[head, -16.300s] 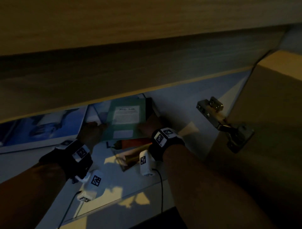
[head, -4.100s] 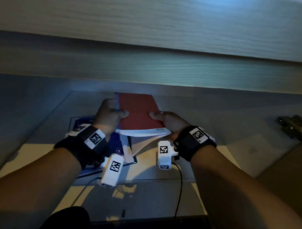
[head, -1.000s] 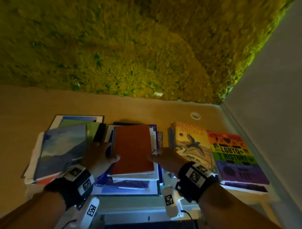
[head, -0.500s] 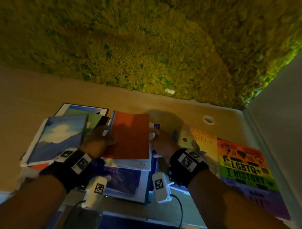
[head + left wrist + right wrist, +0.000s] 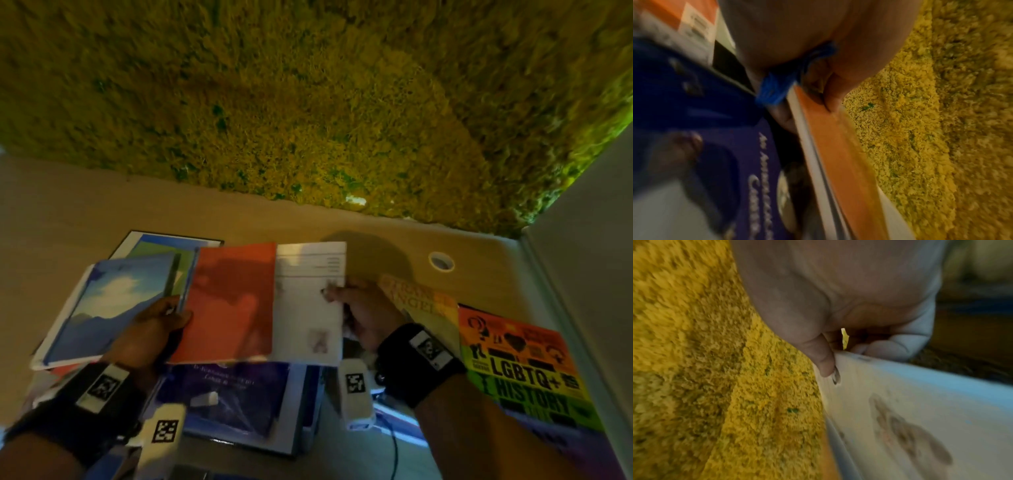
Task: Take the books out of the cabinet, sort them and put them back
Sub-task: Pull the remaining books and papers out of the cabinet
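Note:
My left hand (image 5: 171,320) grips the left edge of a thin red-orange book (image 5: 233,301), thumb on its cover. To its right, my right hand (image 5: 337,298) pinches the right edge of a white book (image 5: 308,308), whose left part lies under the red one. Both are held just above a purple book (image 5: 233,401) on the middle pile. In the left wrist view the thumb (image 5: 833,100) presses the orange cover (image 5: 838,154). In the right wrist view the thumb (image 5: 824,365) lies on the white cover (image 5: 910,418).
A blue sky-cover book (image 5: 113,301) tops the left pile. A yellow bird-cover book (image 5: 421,305) and a rainbow LGBTQ+ History book (image 5: 520,370) lie at the right. Behind stands a moss wall (image 5: 308,102); the wooden top has a round cable hole (image 5: 441,261). A pale side wall (image 5: 582,257) closes the right.
The white book was under the red one; my right hand has drawn it out to the right, so both now show side by side. Both hands rose slightly.

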A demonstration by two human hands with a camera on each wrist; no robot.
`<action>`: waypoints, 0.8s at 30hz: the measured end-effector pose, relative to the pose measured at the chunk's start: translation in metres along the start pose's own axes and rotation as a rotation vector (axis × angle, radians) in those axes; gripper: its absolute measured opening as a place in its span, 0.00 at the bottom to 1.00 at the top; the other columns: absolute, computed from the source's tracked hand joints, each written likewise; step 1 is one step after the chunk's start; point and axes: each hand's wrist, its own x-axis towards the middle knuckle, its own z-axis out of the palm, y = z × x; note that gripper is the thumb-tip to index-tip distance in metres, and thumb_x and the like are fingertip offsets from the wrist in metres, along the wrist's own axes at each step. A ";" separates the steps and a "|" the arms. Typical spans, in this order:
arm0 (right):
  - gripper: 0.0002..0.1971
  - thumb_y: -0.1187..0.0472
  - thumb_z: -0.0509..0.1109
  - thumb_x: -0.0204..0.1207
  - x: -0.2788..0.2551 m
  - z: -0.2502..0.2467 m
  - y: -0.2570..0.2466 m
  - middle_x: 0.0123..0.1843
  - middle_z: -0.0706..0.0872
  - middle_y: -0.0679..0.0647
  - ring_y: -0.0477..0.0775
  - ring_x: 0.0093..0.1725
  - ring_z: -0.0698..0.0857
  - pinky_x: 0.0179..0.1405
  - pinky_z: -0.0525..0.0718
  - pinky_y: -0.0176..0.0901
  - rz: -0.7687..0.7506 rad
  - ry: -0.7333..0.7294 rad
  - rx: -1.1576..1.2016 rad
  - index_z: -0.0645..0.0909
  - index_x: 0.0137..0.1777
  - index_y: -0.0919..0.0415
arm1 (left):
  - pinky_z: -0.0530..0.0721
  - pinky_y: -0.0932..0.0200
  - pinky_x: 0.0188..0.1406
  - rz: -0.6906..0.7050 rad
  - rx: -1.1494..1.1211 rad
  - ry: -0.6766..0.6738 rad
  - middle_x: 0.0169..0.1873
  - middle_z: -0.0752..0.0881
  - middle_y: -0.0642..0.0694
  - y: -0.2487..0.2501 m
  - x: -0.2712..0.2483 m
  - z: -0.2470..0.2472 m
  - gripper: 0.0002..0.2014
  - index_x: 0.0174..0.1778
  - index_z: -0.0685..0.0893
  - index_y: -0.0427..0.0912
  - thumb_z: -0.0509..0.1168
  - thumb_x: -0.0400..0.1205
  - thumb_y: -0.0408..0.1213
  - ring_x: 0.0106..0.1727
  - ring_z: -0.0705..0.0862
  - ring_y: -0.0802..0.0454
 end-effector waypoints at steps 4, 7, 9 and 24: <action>0.05 0.68 0.71 0.81 -0.006 -0.014 -0.043 0.49 0.93 0.63 0.67 0.46 0.89 0.36 0.81 0.53 -0.279 0.138 -0.099 0.86 0.51 0.60 | 0.82 0.27 0.62 0.017 0.083 -0.081 0.54 0.91 0.34 -0.001 -0.007 -0.005 0.19 0.62 0.84 0.39 0.73 0.76 0.36 0.55 0.89 0.28; 0.06 0.62 0.71 0.84 -0.017 0.001 -0.067 0.59 0.92 0.53 0.57 0.61 0.89 0.57 0.88 0.56 -0.565 0.080 -0.324 0.86 0.57 0.52 | 0.83 0.29 0.61 0.038 0.092 -0.065 0.53 0.91 0.34 -0.001 -0.003 -0.004 0.11 0.59 0.86 0.38 0.69 0.82 0.31 0.53 0.89 0.29; 0.10 0.64 0.70 0.85 -0.020 0.017 -0.064 0.65 0.86 0.48 0.43 0.63 0.85 0.58 0.85 0.38 -0.670 0.009 -0.478 0.85 0.59 0.48 | 0.85 0.34 0.59 0.012 0.070 -0.057 0.49 0.90 0.29 0.002 0.000 -0.002 0.08 0.52 0.85 0.30 0.65 0.83 0.32 0.48 0.90 0.34; 0.10 0.56 0.72 0.83 0.007 0.038 0.024 0.56 0.89 0.57 0.53 0.50 0.88 0.45 0.85 0.46 -0.113 -0.047 -0.283 0.82 0.62 0.54 | 0.88 0.55 0.28 0.190 -0.010 -0.043 0.48 0.84 0.30 0.049 -0.013 -0.010 0.16 0.57 0.79 0.35 0.64 0.77 0.16 0.34 0.89 0.46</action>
